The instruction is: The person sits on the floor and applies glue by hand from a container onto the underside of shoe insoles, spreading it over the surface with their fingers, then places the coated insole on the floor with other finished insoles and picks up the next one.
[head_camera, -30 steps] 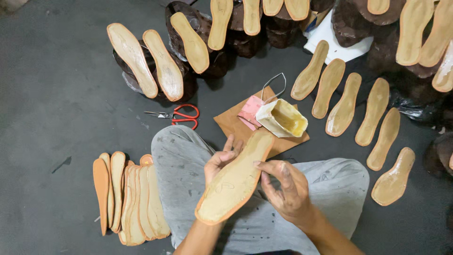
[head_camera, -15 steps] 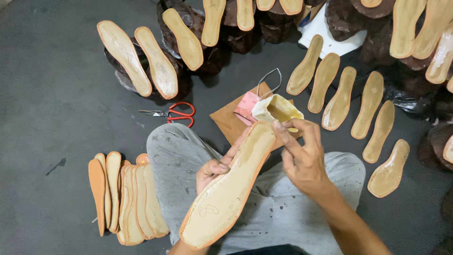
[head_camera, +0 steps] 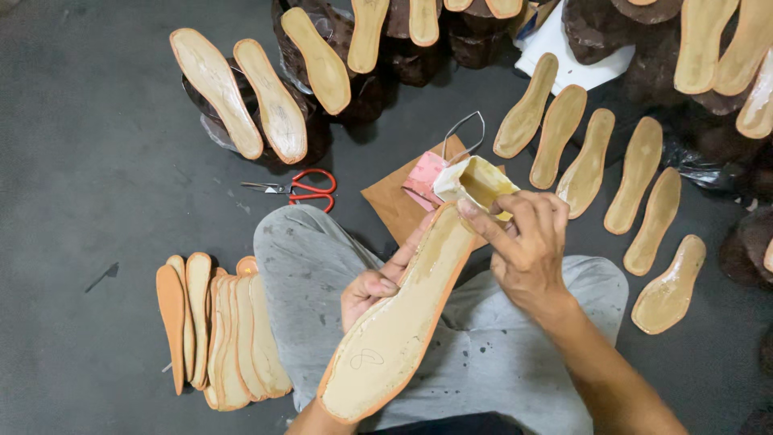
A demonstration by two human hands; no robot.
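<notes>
Left hand [head_camera: 372, 290] clamped under light, flexible insole [head_camera: 398, 322] mid-length; right hand [head_camera: 527, 242] fingers together, pressing its toe edge.

The single head camera looks steeply down, close over the lap [head_camera: 475, 338] and the floor [head_camera: 88, 161] beyond.

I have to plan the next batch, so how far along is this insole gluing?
Looks done: glossy coated insoles lie in a row on the floor at the right, and more rest on the dark forms at the top. In hand: the left hand holds one insole while the right hand works at its tip, by the small glue container. Left: the dry-looking stack at the left.
</notes>
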